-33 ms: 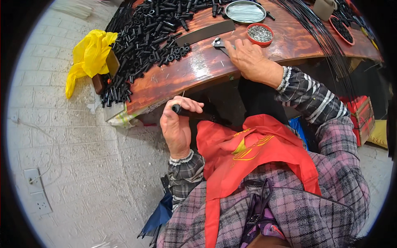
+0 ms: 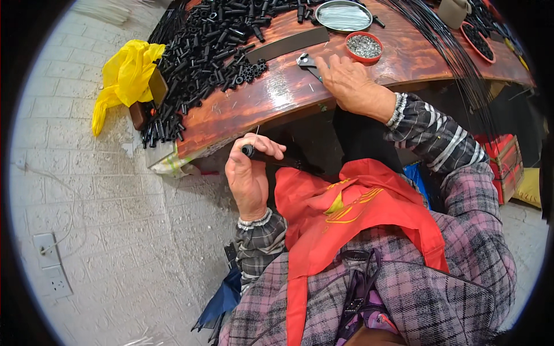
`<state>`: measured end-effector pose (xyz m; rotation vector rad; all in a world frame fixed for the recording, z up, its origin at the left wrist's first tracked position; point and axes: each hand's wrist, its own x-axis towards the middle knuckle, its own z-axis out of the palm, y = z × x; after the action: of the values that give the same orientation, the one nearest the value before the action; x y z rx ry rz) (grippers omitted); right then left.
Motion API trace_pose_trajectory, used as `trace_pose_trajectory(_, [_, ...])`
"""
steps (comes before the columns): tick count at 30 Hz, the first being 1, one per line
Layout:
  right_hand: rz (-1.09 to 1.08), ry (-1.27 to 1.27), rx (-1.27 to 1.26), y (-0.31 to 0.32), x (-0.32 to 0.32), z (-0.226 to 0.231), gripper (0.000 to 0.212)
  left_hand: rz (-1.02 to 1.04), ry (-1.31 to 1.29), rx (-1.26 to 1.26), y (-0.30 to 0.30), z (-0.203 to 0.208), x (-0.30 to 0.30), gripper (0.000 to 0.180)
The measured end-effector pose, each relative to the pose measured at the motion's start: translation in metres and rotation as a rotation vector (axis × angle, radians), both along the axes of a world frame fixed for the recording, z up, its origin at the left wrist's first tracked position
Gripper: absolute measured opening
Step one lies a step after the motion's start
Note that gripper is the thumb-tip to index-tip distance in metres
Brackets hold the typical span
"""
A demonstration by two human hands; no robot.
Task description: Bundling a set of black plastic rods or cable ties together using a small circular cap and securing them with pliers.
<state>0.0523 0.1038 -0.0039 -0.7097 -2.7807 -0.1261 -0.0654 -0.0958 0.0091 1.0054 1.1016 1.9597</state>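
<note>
My left hand (image 2: 251,176) is closed around a black tubular part (image 2: 271,157), held just off the table's front edge. The tube's open end points toward the palm side, and its far end runs into dark shadow. A thin pale strand (image 2: 257,131) sticks up by the fingers. My right hand (image 2: 352,86) rests over the table, closed on a pair of pliers (image 2: 307,62) with metal jaws pointing left. Most of the pliers' handles are hidden under the fingers. Near that hand sits a red round dish (image 2: 365,47) of small silvery pieces.
A heap of black tubular parts (image 2: 213,52) covers the table's left side. A brown strip (image 2: 288,45) lies beside it. Behind are a tray of thin white sticks (image 2: 344,16) and long black rods (image 2: 438,40) overhanging the edge. A yellow bag (image 2: 130,72) hangs at the left corner.
</note>
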Motion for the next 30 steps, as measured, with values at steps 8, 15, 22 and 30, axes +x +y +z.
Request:
trace_pose_trajectory(8, [0.285, 0.159, -0.746, -0.049, 0.015, 0.013, 0.018, 0.198, -0.236, 0.02, -0.02, -0.021, 0.002, 0.046])
trace_pose_trajectory(15, [0.402, 0.17, -0.536, -0.079, 0.016, -0.004, 0.035, 0.306, -0.24, -0.111, -0.002, -0.027, 0.012, 0.065])
trace_pose_trajectory(22, [0.379, 0.253, -0.297, -0.081, 0.005, -0.015, 0.042, 0.346, -0.254, -0.181, -0.001, -0.037, 0.015, 0.07])
trace_pose_trajectory(30, [0.371, 0.29, -0.221, -0.069, -0.002, -0.018, 0.038, 0.315, -0.222, -0.189, 0.0, -0.045, 0.012, 0.072])
